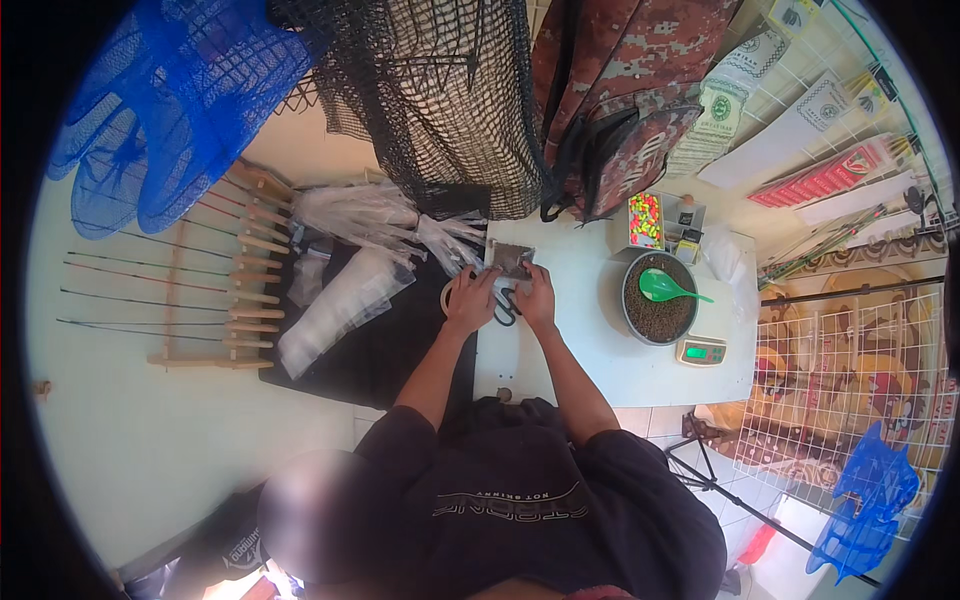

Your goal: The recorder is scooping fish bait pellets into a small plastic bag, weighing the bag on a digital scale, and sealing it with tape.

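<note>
A small clear plastic bag of dark brown pellets (513,259) lies on the white table in front of me. My left hand (473,300) has its fingers closed at the bag's near left corner. At the near right corner my right hand (536,298) grips it the same way. Between my wrists lie black loop handles (507,308), seemingly of scissors, partly hidden. A roll of tape (446,299) shows beside my left hand. To the right, a grey bowl of brown pellets (655,317) sits on a digital scale (703,352), with a green spoon (660,285) resting in it.
Clear plastic bags (345,305) lie on a black cloth (420,360) at left, beside a wooden rack (255,310) of thin rods. A box of colourful pieces (646,220) stands behind the bowl. Black netting (440,110) and a camouflage bag (620,110) hang over the table's far side.
</note>
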Motion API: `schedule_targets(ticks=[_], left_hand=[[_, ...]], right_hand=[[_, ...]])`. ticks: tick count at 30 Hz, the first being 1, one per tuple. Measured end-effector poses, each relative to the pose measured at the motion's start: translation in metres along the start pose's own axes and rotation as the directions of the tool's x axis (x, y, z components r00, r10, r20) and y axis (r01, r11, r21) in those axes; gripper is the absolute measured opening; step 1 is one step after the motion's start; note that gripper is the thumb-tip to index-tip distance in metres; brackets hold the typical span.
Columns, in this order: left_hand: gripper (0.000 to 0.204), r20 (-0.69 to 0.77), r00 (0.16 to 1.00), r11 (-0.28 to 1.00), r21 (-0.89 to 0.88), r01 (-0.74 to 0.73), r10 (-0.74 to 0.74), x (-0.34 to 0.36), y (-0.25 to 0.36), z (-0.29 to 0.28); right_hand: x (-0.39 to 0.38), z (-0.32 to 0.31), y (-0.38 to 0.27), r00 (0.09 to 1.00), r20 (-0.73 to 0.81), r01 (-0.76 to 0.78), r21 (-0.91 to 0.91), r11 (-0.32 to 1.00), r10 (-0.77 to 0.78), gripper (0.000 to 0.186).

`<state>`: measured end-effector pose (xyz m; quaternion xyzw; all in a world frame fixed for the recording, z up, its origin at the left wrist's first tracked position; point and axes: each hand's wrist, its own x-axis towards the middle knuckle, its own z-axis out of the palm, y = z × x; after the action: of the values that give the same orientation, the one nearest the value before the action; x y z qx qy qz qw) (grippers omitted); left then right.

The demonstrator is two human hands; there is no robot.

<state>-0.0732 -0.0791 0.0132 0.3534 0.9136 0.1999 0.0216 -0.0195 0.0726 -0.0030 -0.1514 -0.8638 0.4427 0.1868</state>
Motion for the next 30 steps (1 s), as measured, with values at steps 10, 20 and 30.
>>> schedule_targets(ticks=[10, 20, 30], left_hand=[[0.061, -0.081, 0.995, 0.998, 0.009, 0.057, -0.056, -0.007, 0.014, -0.002], [0.061, 0.004, 0.997, 0.997, -0.013, 0.078, -0.078, -0.019, 0.012, -0.002], [0.043, 0.002, 0.997, 0.997, 0.024, -0.079, 0.079, -0.037, 0.008, -0.004]], right_hand=[[-0.005, -0.008, -0.015, 0.988, 0.096, 0.145, -0.296, 0.944, -0.122, 0.057], [-0.016, -0.02, -0.011, 0.975, 0.188, 0.173, -0.329, 0.928, -0.115, 0.049], [-0.027, -0.024, 0.0, 0.952, 0.268, 0.241, -0.373, 0.896, -0.145, 0.044]])
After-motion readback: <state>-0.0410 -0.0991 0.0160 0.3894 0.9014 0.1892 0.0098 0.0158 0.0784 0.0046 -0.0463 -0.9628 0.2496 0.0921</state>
